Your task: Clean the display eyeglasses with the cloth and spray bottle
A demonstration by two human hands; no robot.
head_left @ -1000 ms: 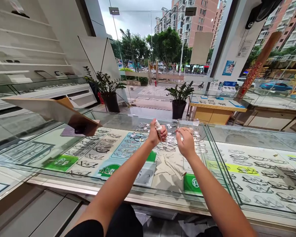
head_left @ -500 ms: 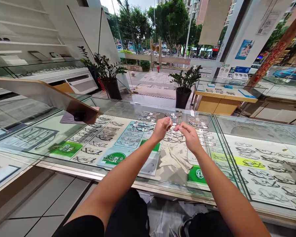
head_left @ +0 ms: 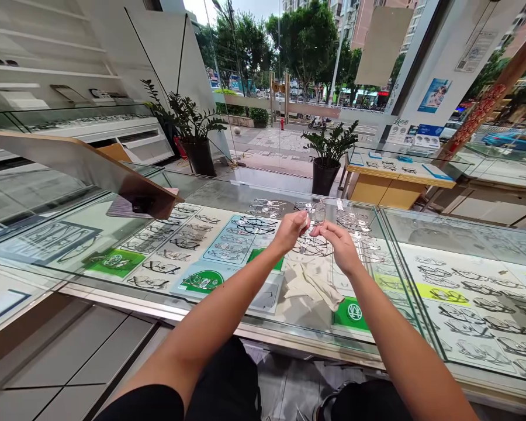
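Both arms stretch forward from the bottom of the frame, converging just right of centre. The left hand [head_left: 291, 230] is curled into a fist with its thumb on top, wrapped around a white spray bottle [head_left: 305, 223]; only a small pale part of it shows past the fingers. The right hand [head_left: 336, 242] is bent inward, thumb and fingertips pinching a pair of eyeglasses [head_left: 319, 213]; exactly which part they grip is too small to tell. The two hands are near each other, fingertips pointing inward.

The eyeglasses are just right of the frame's centre, above the knuckles, with clear lenses and a thin rim that is hard to separate from the frames displayed behind. The bottle sits just left of them.

Below the hands, a crumpled cream cloth [head_left: 311, 285] lies on the glass display case [head_left: 123, 304], beside a green card [head_left: 353, 314] with a white round logo. Rows of spectacle frames [head_left: 477, 289] fill the case at right, and a potted plant [head_left: 328, 149] stands beyond, upper right of centre.
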